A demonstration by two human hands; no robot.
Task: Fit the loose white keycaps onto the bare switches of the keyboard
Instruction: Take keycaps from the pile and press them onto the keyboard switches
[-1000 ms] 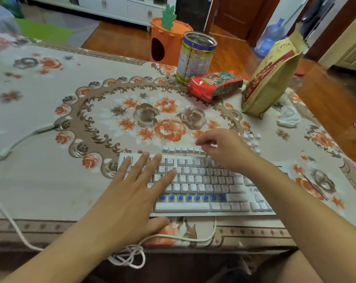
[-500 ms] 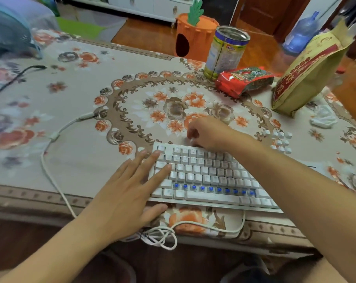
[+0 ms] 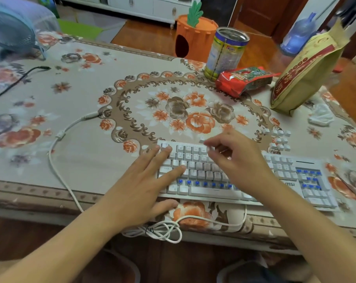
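The right hand (image 3: 237, 160) has lifted, blurred, grip unclear; the left hand (image 3: 141, 193) presses flat on the keyboard (image 3: 205, 193).

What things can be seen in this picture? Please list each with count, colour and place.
keyboard: one, white, near table edge; some blue switches bare
loose keycaps: a cluster, white, beyond keyboard's right part
cable: one, white, left of keyboard
tin can: one, far edge
red packet: one, beside can
yellow bag: one, far right
fan: one, blue, far left
tablecloth: floral
left hand: flat on keyboard's left part
right hand: blurred, above upper rows
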